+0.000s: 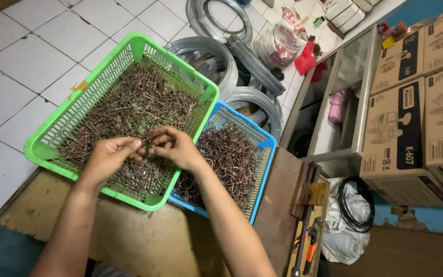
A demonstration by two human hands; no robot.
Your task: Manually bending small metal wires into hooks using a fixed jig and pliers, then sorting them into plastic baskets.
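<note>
The left hand (pixel 109 154) and the right hand (pixel 176 147) meet over the near half of the green plastic basket (pixel 83 97), the fingertips of both pinched together on a small bent wire piece (pixel 148 149) that sits between them; the piece is tiny and partly hidden by the fingers, so its exact shape cannot be told; the left thumb and forefinger close on it from 9 o'clock, while the right fingers curl around it from 3 o'clock, forming a loose ring above it; directly beneath the hands lies a heap of straight brownish wire pins (pixel 129 105), spread across the green basket's floor; at 3 o'clock of the hands, touching the green basket's side, stands a blue plastic basket (pixel 265 149) filled with curled wire hooks (pixel 226 154) of the same rusty colour; both baskets rest on a worn wooden board (pixel 144 241); at 12 o'clock, on the white tiled floor (pixel 26 56), lie coils of grey galvanised wire (pixel 221 51), with a red container (pixel 305 59) just beyond them; at 3 o'clock, well apart, cardboard boxes (pixel 416 118) are stacked; at 5 o'clock an orange-handled tool (pixel 311 249) lies beside a coil of black cable (pixel 355 202).
</note>
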